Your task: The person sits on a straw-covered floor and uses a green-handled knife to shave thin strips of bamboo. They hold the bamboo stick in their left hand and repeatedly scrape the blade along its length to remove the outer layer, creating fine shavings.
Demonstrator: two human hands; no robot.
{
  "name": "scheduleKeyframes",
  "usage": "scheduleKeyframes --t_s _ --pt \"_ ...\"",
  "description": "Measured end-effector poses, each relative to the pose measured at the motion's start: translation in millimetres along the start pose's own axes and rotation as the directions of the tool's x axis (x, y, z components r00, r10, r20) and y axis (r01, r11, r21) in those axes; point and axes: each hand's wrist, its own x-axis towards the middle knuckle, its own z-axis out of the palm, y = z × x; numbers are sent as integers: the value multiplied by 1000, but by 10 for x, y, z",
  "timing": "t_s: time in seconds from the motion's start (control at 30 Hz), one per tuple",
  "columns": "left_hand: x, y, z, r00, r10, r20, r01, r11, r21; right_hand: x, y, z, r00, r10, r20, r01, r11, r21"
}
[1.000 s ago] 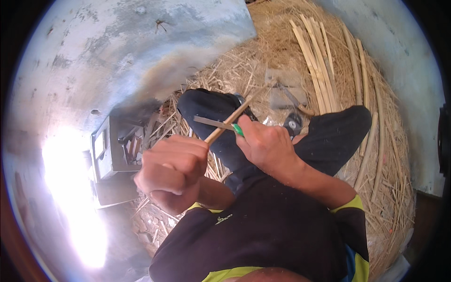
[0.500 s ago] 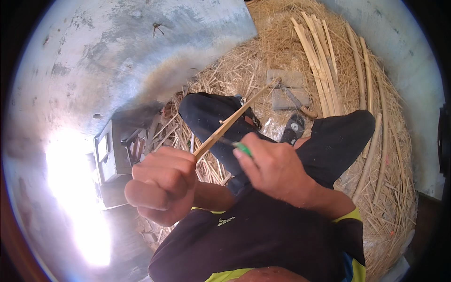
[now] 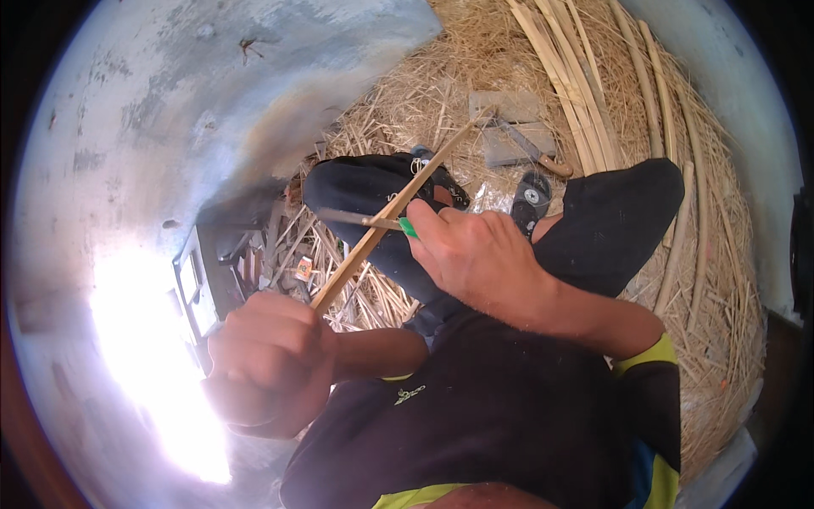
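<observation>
My left hand (image 3: 267,356) is closed around the near end of a long, pale bamboo strip (image 3: 353,263). The strip slants up and away to the right, over my bent left leg. In my right hand (image 3: 483,259), the fingers are wrapped round the green handle of a knife (image 3: 409,227). Its thin blade crosses the strip around the middle and points left, slightly blurred. Whether the edge bites into the wood I cannot tell.
A wooden-handled blade (image 3: 536,150) lies by grey blocks (image 3: 506,106) beyond my feet. Split strips (image 3: 577,85) and long round canes (image 3: 702,229) rest on the shavings-covered floor (image 3: 407,106). A box (image 3: 208,284) stands left, beside the wall (image 3: 170,102).
My right hand and the knife have shifted left and upward, and the blade now crosses the strip. My left hand has moved down and left with the strip. The view has shifted slightly.
</observation>
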Motion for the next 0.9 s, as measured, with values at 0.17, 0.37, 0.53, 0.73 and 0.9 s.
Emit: scheduleKeyframes --t_s 0.17,0.37,0.53,0.73,0.9 --pt "-107 14 -63 981 -24 -190 -11 984 -180 17 289 148 997 71 1 -70 980 -188" --pt "-343 52 -198 963 -5 -269 -31 991 -129 -77 1441 619 971 239 -21 -216 832 -511" --pt "-247 -5 -164 902 30 -430 -35 999 -3 -451 3152 658 660 750 -50 -668 555 -495" --pt "16 -69 -68 909 3 -417 41 995 96 -282 2440 463 805 593 14 -586 799 -135" --pt "93 -117 4 902 110 -418 64 923 380 -5 1387 326 997 61 -42 -55 991 120"
